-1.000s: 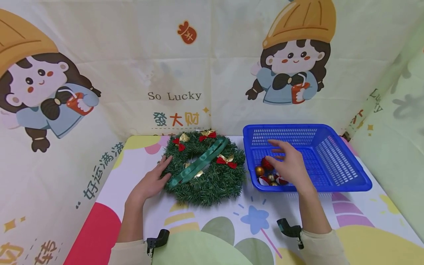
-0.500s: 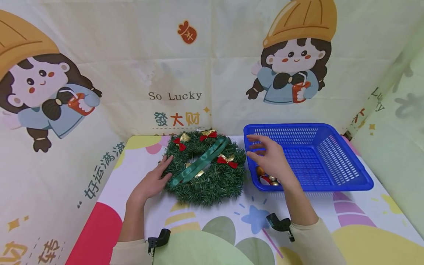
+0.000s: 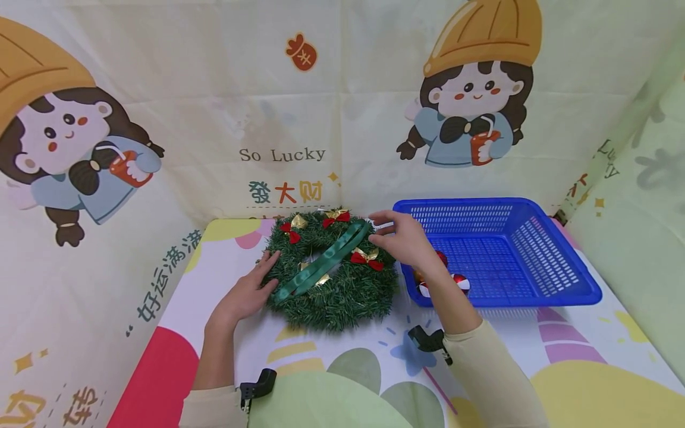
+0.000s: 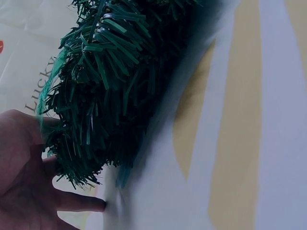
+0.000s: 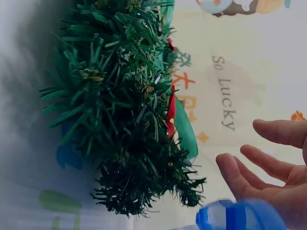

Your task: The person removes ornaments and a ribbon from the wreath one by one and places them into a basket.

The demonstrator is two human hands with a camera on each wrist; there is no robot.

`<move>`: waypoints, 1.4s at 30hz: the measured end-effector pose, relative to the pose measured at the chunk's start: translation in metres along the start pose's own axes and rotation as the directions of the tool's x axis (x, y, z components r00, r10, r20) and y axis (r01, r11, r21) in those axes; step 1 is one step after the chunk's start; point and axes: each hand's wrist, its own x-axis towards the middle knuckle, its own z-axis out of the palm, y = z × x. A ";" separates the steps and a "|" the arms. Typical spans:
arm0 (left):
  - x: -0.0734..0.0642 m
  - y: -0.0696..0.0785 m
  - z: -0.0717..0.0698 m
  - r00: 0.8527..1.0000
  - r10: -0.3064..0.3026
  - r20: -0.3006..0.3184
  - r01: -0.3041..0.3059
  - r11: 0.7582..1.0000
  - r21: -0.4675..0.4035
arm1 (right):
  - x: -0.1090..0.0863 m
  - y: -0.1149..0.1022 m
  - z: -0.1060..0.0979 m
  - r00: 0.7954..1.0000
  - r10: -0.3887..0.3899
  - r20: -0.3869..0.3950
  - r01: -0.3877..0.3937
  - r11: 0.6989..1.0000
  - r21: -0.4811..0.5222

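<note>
A green pine wreath (image 3: 342, 306) lies flat on the table, with several red-and-gold bows (image 3: 367, 259) fixed on it. A glossy green ribbon (image 3: 329, 261) crosses it diagonally. At the wreath's left edge rests my left hand (image 3: 243, 297); in the left wrist view its spread fingers (image 4: 79, 201) touch the needles from the side. My right hand (image 3: 404, 241) is held over the wreath's right edge, close to the ribbon's upper end. Nothing is between its parted fingers, and the right wrist view shows this hand (image 5: 283, 177) apart from the wreath (image 5: 124, 105).
Just right of the wreath stands a blue plastic basket (image 3: 556, 261). Baubles, including a red-and-white one (image 3: 461, 283), lie in its left end, partly behind my right forearm. A printed cloth wall (image 3: 369, 148) rises at the table's back.
From over the basket, my right hand has moved left to the wreath's right edge, its fingers holding nothing. My left hand stays at the wreath's left side.
</note>
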 end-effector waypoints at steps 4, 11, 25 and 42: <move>-0.001 0.001 0.000 1.000 -0.002 0.001 0.002 1.000 0.003 | 0.012 -0.004 0.004 0.999 0.052 0.017 -0.052 0.999 0.000; -0.001 0.002 -0.001 1.000 -0.006 0.005 0.006 1.000 -0.006 | 0.031 -0.010 0.009 0.992 0.125 0.034 -0.124 0.992 -0.027; -0.001 0.000 -0.001 1.000 -0.011 0.010 0.011 1.000 -0.002 | 0.059 -0.018 0.014 0.951 0.299 0.077 -0.296 0.954 -0.050; -0.002 0.003 -0.002 1.000 -0.004 0.005 0.004 1.000 -0.018 | 0.078 -0.015 0.019 0.927 0.364 0.095 -0.352 0.928 -0.119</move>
